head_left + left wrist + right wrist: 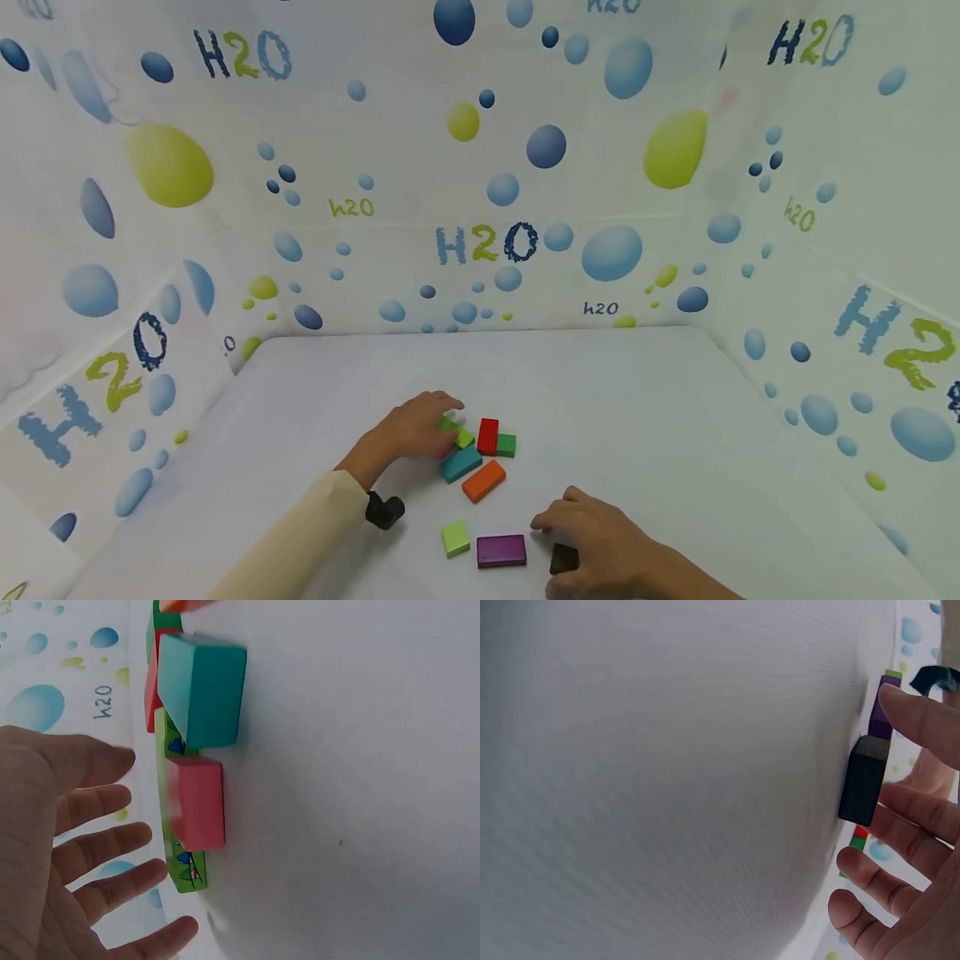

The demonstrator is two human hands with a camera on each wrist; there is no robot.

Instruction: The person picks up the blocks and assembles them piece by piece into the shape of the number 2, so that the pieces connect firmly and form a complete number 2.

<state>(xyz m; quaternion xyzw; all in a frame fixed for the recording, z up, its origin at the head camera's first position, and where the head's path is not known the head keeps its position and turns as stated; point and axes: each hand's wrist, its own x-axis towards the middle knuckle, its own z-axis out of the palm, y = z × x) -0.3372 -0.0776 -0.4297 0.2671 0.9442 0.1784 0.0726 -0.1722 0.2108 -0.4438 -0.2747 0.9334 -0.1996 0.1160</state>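
My left hand [416, 427] reaches over the far group of blocks, palm down with its fingers spread. In the left wrist view those fingers are beside a pink block [201, 804] and a long light green block [186, 874] with small triangles drawn on it. A teal block [460, 464] lies near them. Close to the front, my right hand [600, 537] is over a black block [564, 558], its thumb and fingers apart around it. The right wrist view shows the black block [864, 780] standing on the table near the spread fingers.
A red block [487, 437] and a green block [507, 446] lie right of the left hand, with an orange block [483, 481] nearer. A lime block [454, 538] and a purple block [501, 551] sit left of the right hand. Patterned sheets [405, 258] enclose the white table [600, 400].
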